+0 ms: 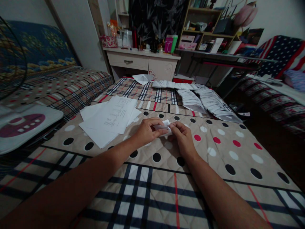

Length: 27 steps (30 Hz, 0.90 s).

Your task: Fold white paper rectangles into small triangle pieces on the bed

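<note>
Both hands meet over the dotted part of the quilt (214, 149). My left hand (148, 130) and my right hand (182, 136) pinch a small folded piece of white paper (165, 128) between their fingertips, just above the bedcover. Most of the paper is hidden by the fingers. To the left of my left hand lies a loose pile of white printed sheets (111, 119).
Long rows of folded white papers (205, 100) stretch across the far right of the bed, with one larger folded sheet (143, 78) at the far edge. A white fan base (21, 125) sits at left. A dresser (143, 62) and cluttered shelves stand beyond the bed.
</note>
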Each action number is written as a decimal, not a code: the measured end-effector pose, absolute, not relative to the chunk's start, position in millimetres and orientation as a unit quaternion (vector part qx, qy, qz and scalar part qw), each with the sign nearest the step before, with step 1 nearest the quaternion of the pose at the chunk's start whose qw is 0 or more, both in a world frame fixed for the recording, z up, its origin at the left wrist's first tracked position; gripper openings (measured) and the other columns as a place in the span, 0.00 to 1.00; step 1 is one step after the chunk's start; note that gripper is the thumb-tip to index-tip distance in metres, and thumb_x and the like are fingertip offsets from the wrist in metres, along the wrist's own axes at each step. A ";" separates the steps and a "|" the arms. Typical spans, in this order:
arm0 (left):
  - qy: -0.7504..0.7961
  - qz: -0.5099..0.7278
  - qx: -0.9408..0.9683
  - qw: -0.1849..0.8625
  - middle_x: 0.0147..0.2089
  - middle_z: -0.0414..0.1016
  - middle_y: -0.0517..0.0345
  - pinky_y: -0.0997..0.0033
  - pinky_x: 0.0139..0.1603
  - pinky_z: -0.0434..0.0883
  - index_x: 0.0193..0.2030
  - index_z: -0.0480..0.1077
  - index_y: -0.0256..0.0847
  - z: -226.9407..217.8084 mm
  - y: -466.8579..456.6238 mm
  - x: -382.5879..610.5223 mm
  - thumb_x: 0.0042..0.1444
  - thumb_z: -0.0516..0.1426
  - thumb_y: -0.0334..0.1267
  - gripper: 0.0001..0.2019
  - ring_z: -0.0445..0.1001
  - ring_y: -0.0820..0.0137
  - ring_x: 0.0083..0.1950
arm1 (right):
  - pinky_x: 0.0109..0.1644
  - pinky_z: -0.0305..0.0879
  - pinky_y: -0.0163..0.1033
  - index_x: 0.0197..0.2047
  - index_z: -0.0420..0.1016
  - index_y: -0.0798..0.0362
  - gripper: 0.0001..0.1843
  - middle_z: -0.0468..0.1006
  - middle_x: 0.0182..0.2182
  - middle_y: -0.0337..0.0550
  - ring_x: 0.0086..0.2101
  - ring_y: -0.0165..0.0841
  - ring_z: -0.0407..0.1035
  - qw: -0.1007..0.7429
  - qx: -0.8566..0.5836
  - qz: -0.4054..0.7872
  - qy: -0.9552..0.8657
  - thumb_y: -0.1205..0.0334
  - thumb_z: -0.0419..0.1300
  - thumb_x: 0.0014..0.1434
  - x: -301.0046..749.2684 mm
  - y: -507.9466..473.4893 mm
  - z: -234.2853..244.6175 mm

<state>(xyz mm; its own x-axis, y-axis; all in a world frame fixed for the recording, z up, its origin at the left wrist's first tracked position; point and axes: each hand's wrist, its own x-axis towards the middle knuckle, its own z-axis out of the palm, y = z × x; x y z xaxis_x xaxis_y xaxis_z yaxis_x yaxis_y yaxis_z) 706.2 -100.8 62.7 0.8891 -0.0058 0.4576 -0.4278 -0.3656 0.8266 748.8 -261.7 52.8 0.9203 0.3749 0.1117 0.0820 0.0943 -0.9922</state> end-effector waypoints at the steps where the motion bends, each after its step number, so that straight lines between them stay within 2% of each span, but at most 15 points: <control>1: -0.131 0.193 0.801 0.552 0.29 0.70 0.59 0.75 0.31 0.63 0.28 0.72 0.37 62.8 -99.8 706.8 0.51 0.63 0.39 0.08 0.67 0.75 0.30 | 0.23 0.61 0.30 0.29 0.72 0.53 0.14 0.70 0.23 0.35 0.22 0.26 0.62 0.726 -0.657 0.105 -0.177 0.50 0.63 0.55 748.4 -262.3 53.6; 5: -0.118 0.199 0.804 0.548 0.28 0.71 0.60 0.75 0.32 0.64 0.26 0.70 0.37 63.5 -96.7 708.1 0.50 0.62 0.37 0.07 0.68 0.74 0.30 | 0.26 0.62 0.31 0.33 0.75 0.53 0.16 0.71 0.27 0.37 0.25 0.26 0.63 0.731 -0.641 0.104 -0.210 0.47 0.63 0.56 747.8 -263.9 55.7; 11: -0.111 0.204 0.818 0.526 0.27 0.73 0.59 0.75 0.31 0.65 0.26 0.71 0.37 65.4 -97.2 706.4 0.51 0.62 0.37 0.07 0.69 0.74 0.30 | 0.32 0.64 0.34 0.38 0.77 0.52 0.16 0.76 0.32 0.40 0.31 0.30 0.68 0.710 -0.659 0.086 -0.232 0.52 0.70 0.49 748.9 -263.2 55.8; 15: -0.103 0.219 0.818 0.521 0.31 0.77 0.58 0.75 0.34 0.67 0.33 0.74 0.37 64.6 -99.8 705.5 0.51 0.62 0.35 0.04 0.73 0.72 0.33 | 0.33 0.64 0.35 0.36 0.77 0.52 0.15 0.77 0.31 0.41 0.30 0.30 0.68 0.705 -0.670 0.085 -0.218 0.52 0.70 0.49 749.7 -262.1 55.7; 19: -0.101 0.209 0.810 0.538 0.36 0.80 0.55 0.74 0.35 0.70 0.37 0.76 0.37 61.6 -101.4 705.7 0.53 0.61 0.36 0.06 0.75 0.71 0.35 | 0.33 0.64 0.35 0.40 0.76 0.50 0.17 0.75 0.30 0.38 0.30 0.30 0.67 0.723 -0.650 0.076 -0.219 0.53 0.70 0.49 749.6 -260.9 56.1; 22: -0.099 0.206 0.800 0.554 0.35 0.80 0.54 0.74 0.33 0.70 0.36 0.77 0.37 61.7 -101.9 705.7 0.56 0.59 0.38 0.07 0.76 0.71 0.33 | 0.33 0.65 0.35 0.38 0.74 0.49 0.15 0.73 0.31 0.37 0.31 0.30 0.67 0.725 -0.649 0.052 -0.225 0.54 0.70 0.49 749.1 -260.4 56.7; 27: -0.117 0.256 0.795 0.536 0.34 0.81 0.54 0.73 0.38 0.73 0.32 0.77 0.37 65.6 -102.4 704.1 0.55 0.60 0.34 0.05 0.77 0.70 0.36 | 0.33 0.65 0.34 0.37 0.74 0.50 0.16 0.73 0.31 0.38 0.31 0.30 0.67 0.722 -0.652 0.062 -0.223 0.53 0.71 0.48 749.9 -259.9 55.8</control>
